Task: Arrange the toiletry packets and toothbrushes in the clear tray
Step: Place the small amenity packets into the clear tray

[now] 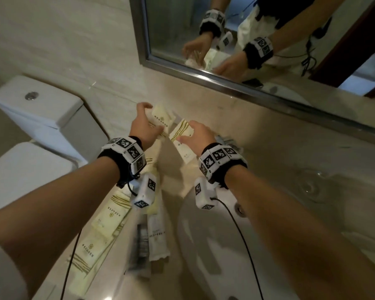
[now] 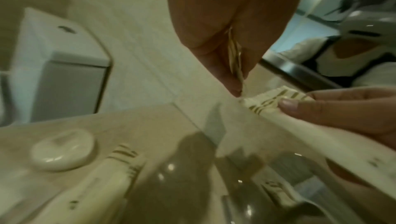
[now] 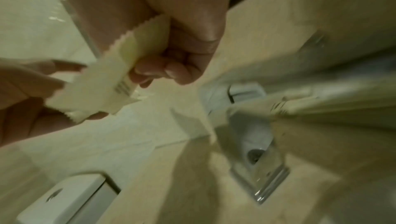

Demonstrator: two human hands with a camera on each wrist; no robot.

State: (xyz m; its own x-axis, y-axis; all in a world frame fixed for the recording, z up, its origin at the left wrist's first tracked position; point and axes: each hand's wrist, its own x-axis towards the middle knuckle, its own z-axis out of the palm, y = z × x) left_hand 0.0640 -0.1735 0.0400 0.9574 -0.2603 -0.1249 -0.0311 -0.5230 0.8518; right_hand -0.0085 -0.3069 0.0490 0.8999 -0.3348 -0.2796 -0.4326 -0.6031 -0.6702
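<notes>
Left hand (image 1: 144,126) gripping cream packet (image 1: 160,119), right hand (image 1: 198,136) gripping striped packet (image 1: 182,139), both raised over counter (image 1: 258,131) by mirror (image 1: 268,40). More packets (image 1: 108,215) lying near sink (image 1: 204,245). Clear tray not discernible.

Packets (image 1: 108,215) lie on the surface (image 1: 279,152) left of the basin (image 1: 204,245); toilet tank (image 1: 37,109) farther left; mirror (image 1: 258,40) behind.
</notes>
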